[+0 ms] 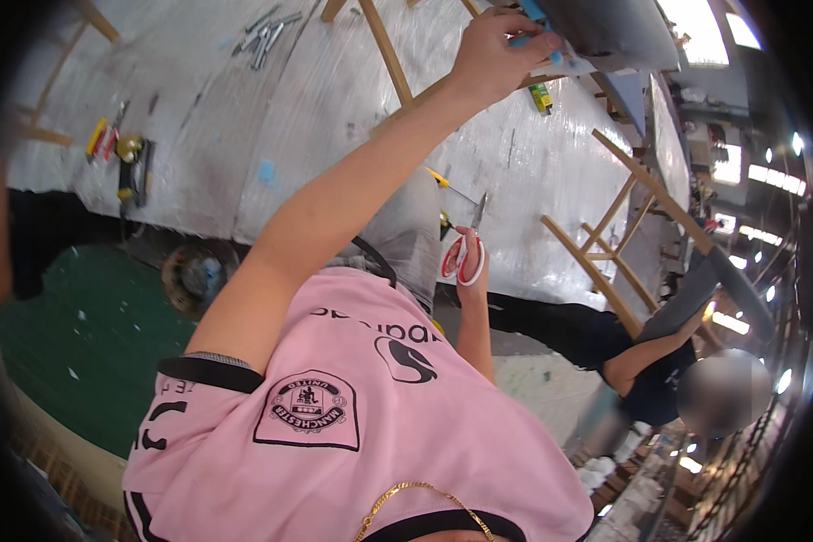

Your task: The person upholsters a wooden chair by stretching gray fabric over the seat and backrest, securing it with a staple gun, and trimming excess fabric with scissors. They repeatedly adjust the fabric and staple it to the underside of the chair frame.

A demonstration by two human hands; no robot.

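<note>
My left hand (501,56) reaches far up to the edge of a grey upholstered chair (605,32) with wooden legs. Its fingers are closed on a small blue strip (519,40) there; the exact grip is partly hidden. Closer to my body, my right hand (468,262) holds a pair of scissors (479,217) with red and white handles, blades pointing up and away. A yellow-handled screwdriver (439,178) lies on the film-covered table (307,117) beside the scissors.
Metal tubes (264,38) lie at the far left, with red and yellow hand tools (105,137) nearer. A green and yellow packet (540,98) sits under the chair. To the right, a co-worker (641,370) handles another wooden-legged chair (623,235). Another person (36,235) stands at left.
</note>
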